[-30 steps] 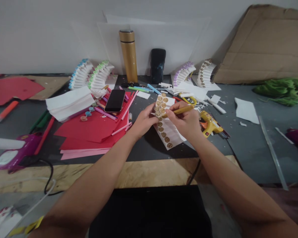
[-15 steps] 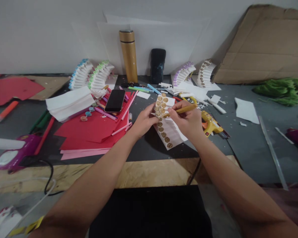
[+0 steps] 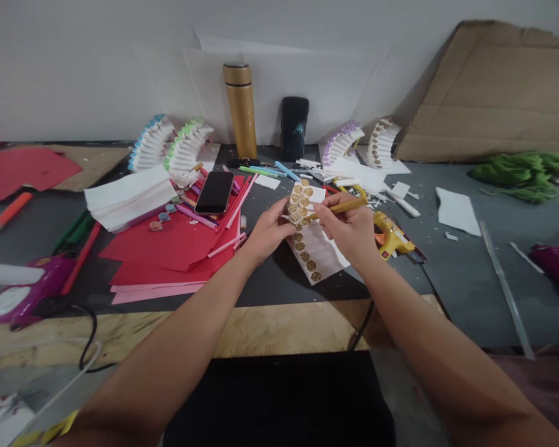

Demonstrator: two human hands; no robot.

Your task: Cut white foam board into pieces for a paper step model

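My left hand (image 3: 273,231) grips the left edge of a white folded paper piece (image 3: 323,251) lined with gold glittery discs. Between the fingers of my right hand (image 3: 349,226) is a gold-brown pen-like stick (image 3: 343,205), its tip at the discs near the middle of the piece. The piece is tilted above the dark table, its lower corner toward me. Just right of my right hand lies a yellow glue gun (image 3: 394,236). Left of my left hand are red paper sheets (image 3: 163,239) with a black phone (image 3: 215,192) and pink sticks on top.
Similar fan-shaped paper pieces with blue (image 3: 151,143), green (image 3: 186,146), purple (image 3: 342,143) and brown (image 3: 382,143) edges stand at the back. A gold bottle (image 3: 241,112) and an upright black phone (image 3: 295,129) stand between them. Purple glue guns (image 3: 37,288) lie at both sides.
The view has shifted slightly. Both hands keep their hold on the paper piece and the stick, with hardly any movement.
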